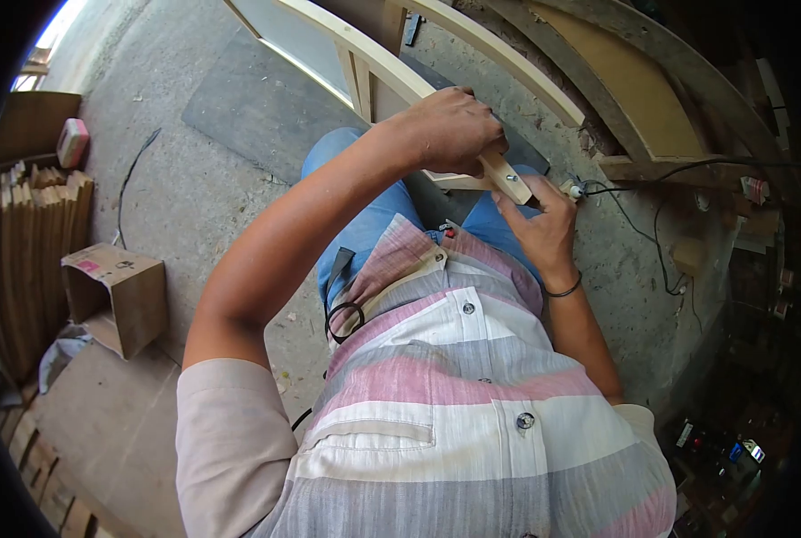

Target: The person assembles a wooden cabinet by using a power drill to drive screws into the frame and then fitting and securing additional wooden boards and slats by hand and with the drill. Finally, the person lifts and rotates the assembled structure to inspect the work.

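A pale wooden frame [382,58] runs from the top of the view down toward my lap, its near end between my knees. My left hand [458,130] is closed over the top of its rail, knuckles up, close to that end. Just past these fingers, a small metal screw or bolt [512,177] shows in the wood. My right hand [548,229] is closed around the rail's end corner, with the thumb on the near side. The other fingers of the right hand are partly hidden behind the wood.
Stacked wooden boards [33,233] and an open cardboard box [136,300] stand on the left. A dark flat sheet [248,103] lies on the concrete floor. At right, a black cable [638,224] trails near a wooden structure [633,81]. Small items [732,448] lie at lower right.
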Demonstrator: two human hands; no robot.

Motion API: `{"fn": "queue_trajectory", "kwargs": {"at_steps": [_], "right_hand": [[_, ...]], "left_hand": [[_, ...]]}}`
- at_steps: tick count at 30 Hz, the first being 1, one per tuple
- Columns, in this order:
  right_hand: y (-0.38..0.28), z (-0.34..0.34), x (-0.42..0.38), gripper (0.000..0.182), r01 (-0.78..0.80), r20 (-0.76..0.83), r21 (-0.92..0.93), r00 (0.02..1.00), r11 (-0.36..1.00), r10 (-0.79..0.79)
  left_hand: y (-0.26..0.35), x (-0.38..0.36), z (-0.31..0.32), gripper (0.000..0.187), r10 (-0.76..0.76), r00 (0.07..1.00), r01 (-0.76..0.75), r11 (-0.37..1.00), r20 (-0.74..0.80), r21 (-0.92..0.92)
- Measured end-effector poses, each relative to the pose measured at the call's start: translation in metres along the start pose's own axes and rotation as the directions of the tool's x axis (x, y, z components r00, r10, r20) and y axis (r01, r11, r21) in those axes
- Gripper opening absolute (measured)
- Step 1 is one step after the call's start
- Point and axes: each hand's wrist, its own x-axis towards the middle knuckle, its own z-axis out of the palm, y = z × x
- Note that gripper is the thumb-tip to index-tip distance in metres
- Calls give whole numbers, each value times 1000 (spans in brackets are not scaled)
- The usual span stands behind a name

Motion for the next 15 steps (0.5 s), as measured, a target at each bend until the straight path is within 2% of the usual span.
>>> {"fn": "queue_trajectory", "kwargs": {"at_steps": [2, 3, 5, 7, 8, 9, 11, 12, 14, 15], "right_hand": [[13, -5, -7, 37, -53, 7, 304, 999, 951, 53], [28, -12, -15, 37, -62, -4, 306, 998, 950, 66], [81, -32, -42, 48, -367, 93, 444, 926, 817, 366], [160, -37, -83, 50, -560, 121, 372, 820, 740, 559], [210, -35, -117, 51, -630, 119, 216, 775, 746, 620], [250, -31, -146, 52, -681, 112, 58, 731, 730, 673], [278, -24, -184, 65, -758, 78, -425, 514, 495, 854], [300, -13, -209, 65, -758, 97, -414, 513, 503, 853], [352, 21, -271, 64, -597, 151, -615, 553, 515, 820], [387, 45, -302, 64, -597, 164, -605, 554, 527, 816]], "left_hand": [[0, 3, -1, 33, 13, 999, -14, 1000, 40, 10], [-1, 3, 1, 32, 13, 1000, -13, 1000, 26, -8], [1, 3, 0, 29, -26, 998, 29, 998, 55, -57], [-1, 1, 2, 28, -17, 999, 19, 997, 28, -79], [0, 2, 3, 28, -32, 999, 32, 995, -5, -97], [2, 4, 2, 27, -70, 996, 76, 991, 58, -110], [4, 3, -1, 27, -87, 993, 96, 989, 80, -112], [4, 3, -2, 28, -103, 991, 113, 987, 87, -119], [6, 4, -3, 28, -108, 987, 124, 983, 119, -138], [7, 5, -5, 28, -105, 986, 126, 979, 129, -162]]}}
